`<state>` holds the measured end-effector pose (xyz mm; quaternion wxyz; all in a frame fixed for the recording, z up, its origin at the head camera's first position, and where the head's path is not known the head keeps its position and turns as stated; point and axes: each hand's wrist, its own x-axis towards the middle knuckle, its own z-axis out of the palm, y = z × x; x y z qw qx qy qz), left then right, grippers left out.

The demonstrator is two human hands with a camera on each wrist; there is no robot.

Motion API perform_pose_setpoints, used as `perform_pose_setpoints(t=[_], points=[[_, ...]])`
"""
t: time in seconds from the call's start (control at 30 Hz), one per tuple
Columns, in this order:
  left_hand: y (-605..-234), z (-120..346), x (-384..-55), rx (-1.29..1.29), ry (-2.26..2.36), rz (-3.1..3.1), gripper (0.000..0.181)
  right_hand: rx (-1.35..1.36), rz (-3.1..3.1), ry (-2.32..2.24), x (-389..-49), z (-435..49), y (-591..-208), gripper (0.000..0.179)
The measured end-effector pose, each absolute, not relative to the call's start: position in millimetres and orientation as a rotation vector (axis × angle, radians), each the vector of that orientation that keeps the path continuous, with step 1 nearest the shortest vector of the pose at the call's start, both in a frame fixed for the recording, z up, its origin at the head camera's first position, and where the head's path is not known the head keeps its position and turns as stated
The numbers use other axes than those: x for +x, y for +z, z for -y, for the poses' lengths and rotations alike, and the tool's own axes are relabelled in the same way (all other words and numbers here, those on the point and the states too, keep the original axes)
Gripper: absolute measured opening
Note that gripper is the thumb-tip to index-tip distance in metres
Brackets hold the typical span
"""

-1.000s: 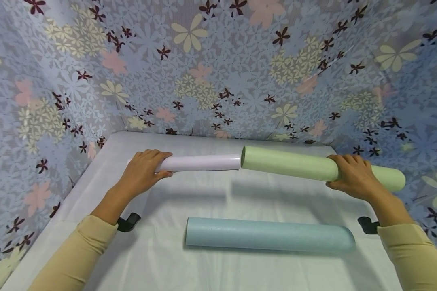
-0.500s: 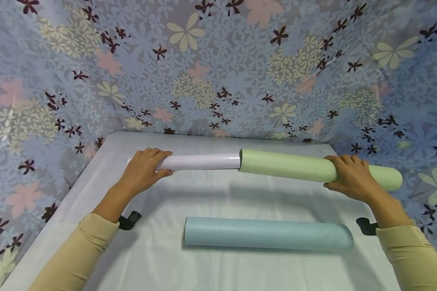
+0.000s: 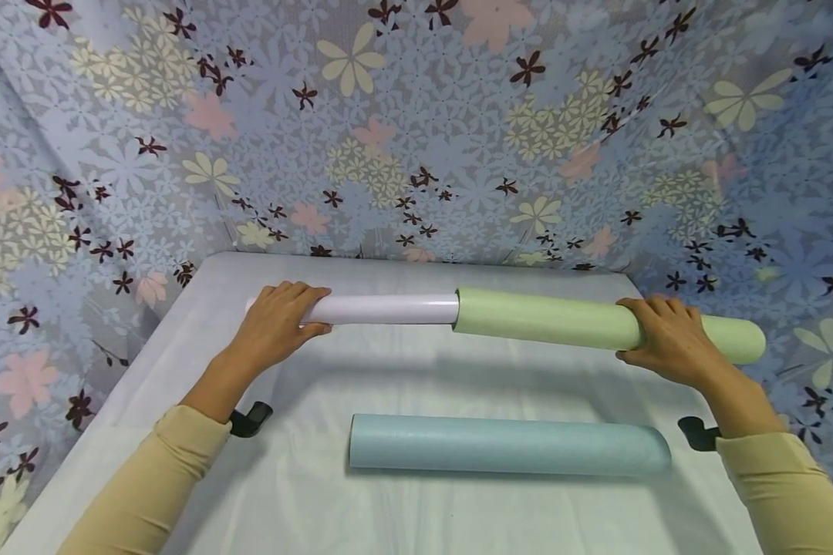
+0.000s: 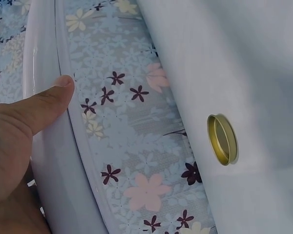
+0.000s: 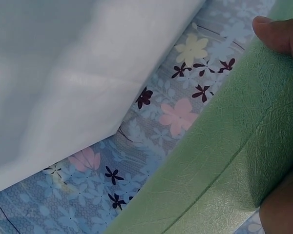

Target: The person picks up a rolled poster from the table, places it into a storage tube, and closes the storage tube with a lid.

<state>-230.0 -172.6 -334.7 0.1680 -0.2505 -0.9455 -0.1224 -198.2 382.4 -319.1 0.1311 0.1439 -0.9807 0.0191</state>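
So that both apparently align, the left hand (image 3: 272, 322) clasps the white roll (image 3: 392, 309), the right hand (image 3: 672, 339) the green tube (image 3: 548, 317).

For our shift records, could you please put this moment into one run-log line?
left grip: holds lilac roll; right grip: holds green roll; contact: end to end, insertion unclear; blue roll: on table

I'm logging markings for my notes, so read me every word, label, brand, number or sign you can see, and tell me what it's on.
There are none: no lettering, number or sign shows on the visible sides of the pale lilac tube, green tube, blue tube or gold ring. The floral backdrop shows pattern only.
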Motion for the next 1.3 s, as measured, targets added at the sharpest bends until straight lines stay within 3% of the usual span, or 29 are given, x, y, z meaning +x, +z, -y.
perform_pose_setpoints(t=[1.3], points=[[-347,122,-214,-0.738,-0.298,2.636,0.056,0.498,2.815,0.038,-196,-353,-326,0.081]])
